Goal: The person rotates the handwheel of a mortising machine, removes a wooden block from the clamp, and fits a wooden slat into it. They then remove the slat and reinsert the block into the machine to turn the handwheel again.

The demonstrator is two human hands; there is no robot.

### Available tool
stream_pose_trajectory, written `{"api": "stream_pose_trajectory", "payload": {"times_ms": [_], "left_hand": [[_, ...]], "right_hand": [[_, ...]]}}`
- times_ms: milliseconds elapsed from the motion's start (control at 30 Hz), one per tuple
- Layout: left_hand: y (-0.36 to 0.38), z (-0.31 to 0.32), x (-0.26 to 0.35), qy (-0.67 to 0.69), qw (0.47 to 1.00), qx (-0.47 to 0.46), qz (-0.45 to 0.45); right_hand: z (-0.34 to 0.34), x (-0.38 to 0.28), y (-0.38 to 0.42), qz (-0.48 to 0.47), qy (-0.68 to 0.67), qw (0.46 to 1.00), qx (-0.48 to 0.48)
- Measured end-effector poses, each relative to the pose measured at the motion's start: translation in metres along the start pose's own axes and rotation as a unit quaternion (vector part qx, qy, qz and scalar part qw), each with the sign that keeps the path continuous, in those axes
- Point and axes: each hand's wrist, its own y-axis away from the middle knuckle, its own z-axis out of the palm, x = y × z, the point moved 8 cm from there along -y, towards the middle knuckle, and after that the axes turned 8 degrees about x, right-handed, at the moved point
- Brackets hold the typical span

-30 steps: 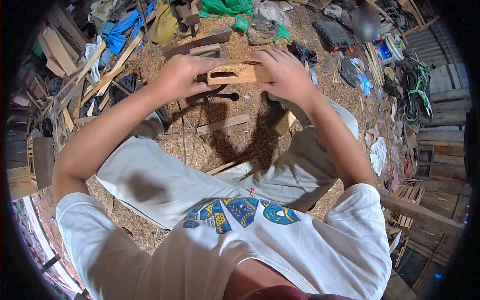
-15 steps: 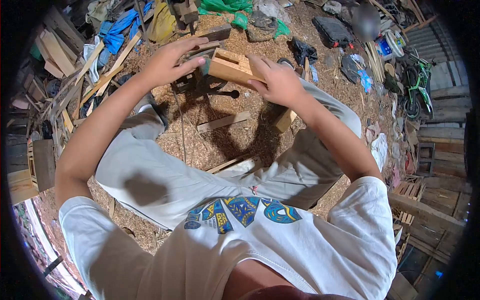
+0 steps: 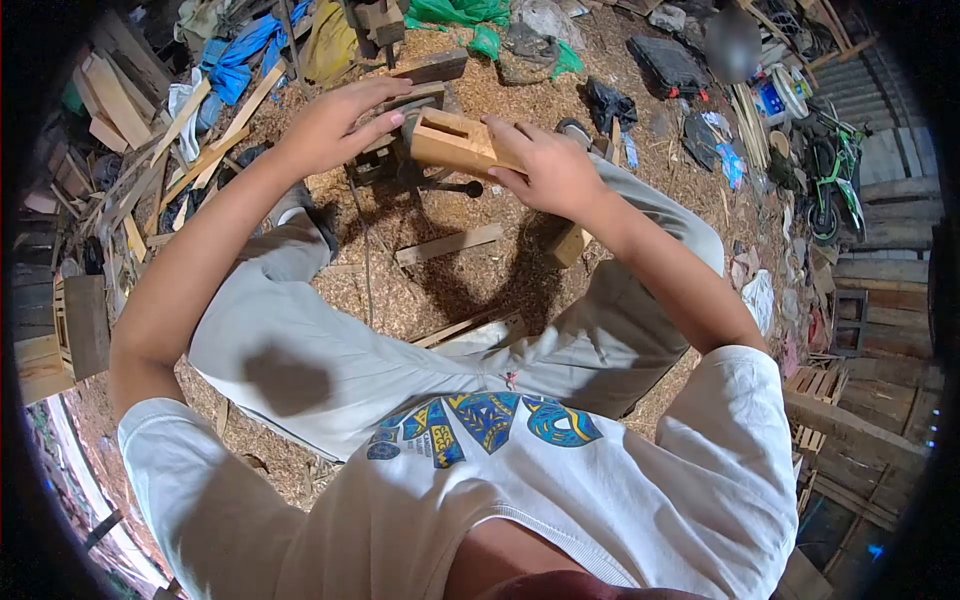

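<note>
Head camera shows two bare hands, well apart from each other in their action. The right hand [image 3: 555,170] is closed around the right end of a light-brown wooden block with a rectangular slot cut in its upper face [image 3: 432,150]; the thumb is on the near side and the fingers are over the top. This slotted block is in front of the person, above the floor covered with wood shavings [image 3: 560,95], and it is slightly tilted, its slotted end pointing to the left. The left hand [image 3: 345,125] is spread, its thumb just beside the left end of the block; I cannot tell whether the thumb touches something there.

Just below the block there is a black rod with a round end [image 3: 470,188]. Beyond the block lies a dark, rough wooden board [image 3: 435,67]. Nearer to the person than the block, a flat, pale wooden strip [image 3: 448,243] lies on the floor, and to the right of this strip a thick yellowish wooden piece [image 3: 568,243]. Farther to the right of the block and beyond it are a crumpled black plastic bag [image 3: 608,102] and a black rectangular case [image 3: 670,65].
</note>
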Motion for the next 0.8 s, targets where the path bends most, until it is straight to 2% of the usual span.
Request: {"api": "stream_pose_trajectory", "payload": {"times_ms": [200, 300, 433, 533, 600, 700, 800], "left_hand": [[0.003, -0.001, 0.000, -0.019, 1.000, -0.005, 0.020], [0.005, -0.001, 0.001, -0.014, 1.000, -0.013, 0.011], [0.006, -0.001, 0.005, -0.009, 0.999, -0.018, 0.027], [0.006, 0.002, 0.006, 0.016, 0.999, -0.042, 0.011], [0.008, 0.003, 0.009, 0.002, 0.999, -0.048, 0.020], [0.008, 0.004, 0.012, -0.007, 0.998, -0.053, 0.015], [0.008, 0.005, 0.012, -0.005, 0.998, -0.055, 0.018]], "right_hand": [[0.000, 0.002, 0.001, -0.013, -0.004, 0.999, 0.030], [0.006, 0.003, -0.001, -0.007, 0.016, 1.000, -0.003], [0.004, -0.004, -0.002, -0.024, -0.004, 0.999, 0.022], [0.010, 0.001, -0.004, 0.003, 0.009, 1.000, 0.003], [0.003, -0.006, -0.002, -0.029, -0.007, 0.999, 0.036], [0.007, -0.003, -0.004, 0.010, 0.016, 1.000, -0.012], [0.002, -0.007, -0.002, -0.010, 0.002, 1.000, 0.012]]}}
